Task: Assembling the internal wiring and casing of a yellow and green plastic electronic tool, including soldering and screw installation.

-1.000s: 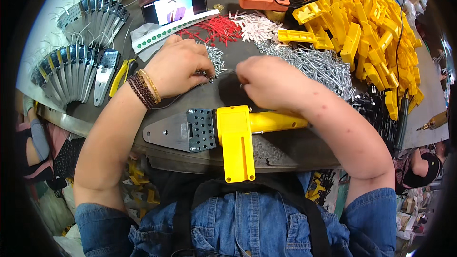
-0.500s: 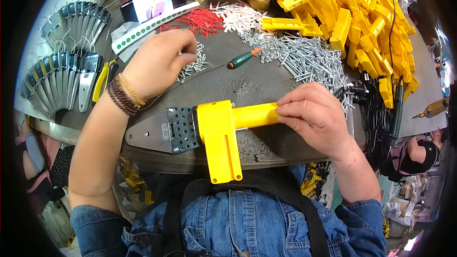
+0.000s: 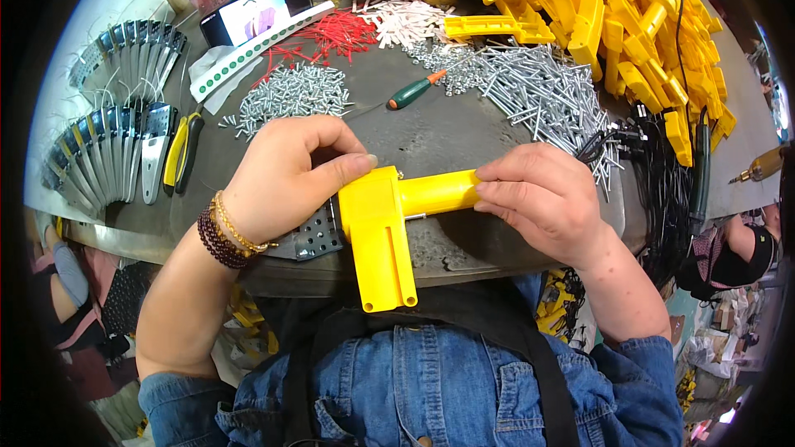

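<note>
My right hand (image 3: 542, 203) pinches the end of the yellow plastic handle (image 3: 439, 192). That handle runs into an upright yellow housing (image 3: 381, 240), which overhangs the table's near edge. A perforated metal plate (image 3: 319, 234) extends from the housing's left side, mostly covered by my left hand (image 3: 294, 170). The left fingers are closed, with the thumb tip at the housing's upper left corner; whatever they hold is hidden. A thin metal pin (image 3: 416, 217) pokes out below the handle by the housing.
Beyond my left hand lies a heap of short screws (image 3: 294, 99); long screws (image 3: 538, 95) lie right. A screwdriver (image 3: 414, 91) rests between. Yellow parts (image 3: 646, 41) pile up far right, metal plates (image 3: 99, 149) stand left by pliers (image 3: 182, 153). A phone (image 3: 257, 12) leans at the back.
My left hand has come from the short screws toward me and right, reaching the housing's top corner and covering the metal plate. The right hand keeps its hold on the handle.
</note>
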Demonstrator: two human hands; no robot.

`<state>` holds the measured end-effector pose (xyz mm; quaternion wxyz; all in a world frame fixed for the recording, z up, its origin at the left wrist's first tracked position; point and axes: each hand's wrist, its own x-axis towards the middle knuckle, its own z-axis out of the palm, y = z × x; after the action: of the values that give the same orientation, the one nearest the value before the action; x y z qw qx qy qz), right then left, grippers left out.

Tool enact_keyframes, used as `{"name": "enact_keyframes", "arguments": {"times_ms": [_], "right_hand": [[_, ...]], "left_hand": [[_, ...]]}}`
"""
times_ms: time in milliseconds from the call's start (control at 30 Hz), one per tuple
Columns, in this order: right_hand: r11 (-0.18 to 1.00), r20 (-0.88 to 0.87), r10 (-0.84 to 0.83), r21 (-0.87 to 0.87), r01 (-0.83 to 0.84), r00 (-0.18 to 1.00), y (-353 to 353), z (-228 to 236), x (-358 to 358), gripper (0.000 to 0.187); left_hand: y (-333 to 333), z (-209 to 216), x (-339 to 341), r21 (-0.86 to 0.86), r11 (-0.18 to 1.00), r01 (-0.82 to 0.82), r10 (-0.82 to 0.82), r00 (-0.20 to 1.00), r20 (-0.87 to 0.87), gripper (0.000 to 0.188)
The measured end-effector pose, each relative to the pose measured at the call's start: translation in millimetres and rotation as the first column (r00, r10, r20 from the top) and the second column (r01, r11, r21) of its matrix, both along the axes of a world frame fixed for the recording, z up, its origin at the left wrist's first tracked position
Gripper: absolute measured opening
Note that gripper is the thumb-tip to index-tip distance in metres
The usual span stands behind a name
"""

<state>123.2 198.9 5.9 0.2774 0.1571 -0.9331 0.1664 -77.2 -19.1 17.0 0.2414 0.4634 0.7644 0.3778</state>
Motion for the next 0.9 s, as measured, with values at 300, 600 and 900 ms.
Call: {"name": "enact_keyframes", "arguments": {"times_ms": [300,600,900], "right_hand": [[0.994,-0.132,-0.008,0.105,0.022,0.991,8,-11,3,0.021],[0.990,-0.189,-0.052,0.122,0.076,0.981,5,-17,15,0.033],[0.987,-0.155,-0.157,-0.062,0.149,0.975,2,-32,12,0.040]], "left_hand": [[9,-4,-7,0.211,0.977,0.023,0.046,0.948,-0.314,0.017],[51,-5,-55,-0.262,0.963,-0.056,-0.123,0.777,-0.618,0.012],[55,-16,-46,-0.269,0.963,0.005,-0.237,0.490,-0.839,0.012]]}}
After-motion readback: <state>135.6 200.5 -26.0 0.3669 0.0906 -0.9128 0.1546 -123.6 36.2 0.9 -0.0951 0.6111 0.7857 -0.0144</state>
